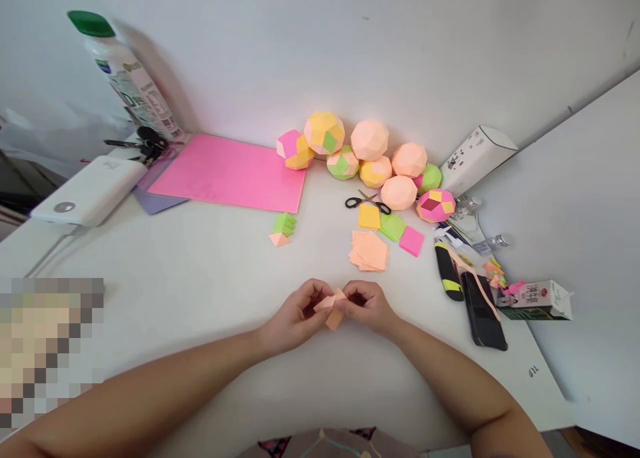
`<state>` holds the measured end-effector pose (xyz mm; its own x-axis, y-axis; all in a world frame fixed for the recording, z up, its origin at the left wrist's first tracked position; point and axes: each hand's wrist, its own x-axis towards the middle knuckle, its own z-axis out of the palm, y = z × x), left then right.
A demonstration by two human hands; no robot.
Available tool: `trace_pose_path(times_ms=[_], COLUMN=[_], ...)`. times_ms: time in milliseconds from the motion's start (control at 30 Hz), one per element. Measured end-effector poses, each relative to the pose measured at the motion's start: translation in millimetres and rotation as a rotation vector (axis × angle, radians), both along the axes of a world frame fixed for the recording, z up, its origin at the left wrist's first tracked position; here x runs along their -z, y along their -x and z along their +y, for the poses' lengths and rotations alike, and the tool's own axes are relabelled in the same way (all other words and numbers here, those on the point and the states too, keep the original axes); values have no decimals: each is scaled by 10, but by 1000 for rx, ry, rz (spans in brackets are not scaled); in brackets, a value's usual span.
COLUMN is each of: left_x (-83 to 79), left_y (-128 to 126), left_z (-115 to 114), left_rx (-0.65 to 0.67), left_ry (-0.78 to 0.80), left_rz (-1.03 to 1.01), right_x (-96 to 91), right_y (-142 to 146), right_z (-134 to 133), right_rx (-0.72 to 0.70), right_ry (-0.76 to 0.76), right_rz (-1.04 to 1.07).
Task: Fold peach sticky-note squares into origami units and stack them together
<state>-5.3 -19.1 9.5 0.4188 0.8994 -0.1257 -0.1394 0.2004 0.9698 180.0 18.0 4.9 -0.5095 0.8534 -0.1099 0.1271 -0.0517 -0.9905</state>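
Between my two hands is a partly folded piece of peach paper (335, 320), with creased flaps sticking up and down. My left hand (295, 317) pinches its left side with thumb and fingers. On the other side, my right hand (371, 306) grips the paper, also with thumb and fingertips. Just beyond my hands lies a loose stack of peach paper squares (369, 251). To the left of it sits a small group of folded green paper units (284, 224) with a peach folded unit (280, 239) at its near end.
Faceted paper balls (370, 139) are piled along the wall. Near them lie scissors (353, 203) and yellow (369, 217), green (393, 227) and pink squares (412, 241). A pink sheet (230, 175), power bank (93, 188), phone (483, 311) and cutter (449, 271) lie around the sides.
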Motion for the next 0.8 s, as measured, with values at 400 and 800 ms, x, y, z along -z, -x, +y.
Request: trace_pose_path(times_ms=[400, 800], left_x=[125, 66], left_y=[49, 6], left_z=[25, 39], left_rx=[-46, -90], left_ry=[-418, -363], left_rz=[67, 246], right_x=[-13, 54], right_y=[0, -8], right_z=[41, 35], right_rx=[-52, 34], right_ry=[-287, -228], right_rz=[-66, 45])
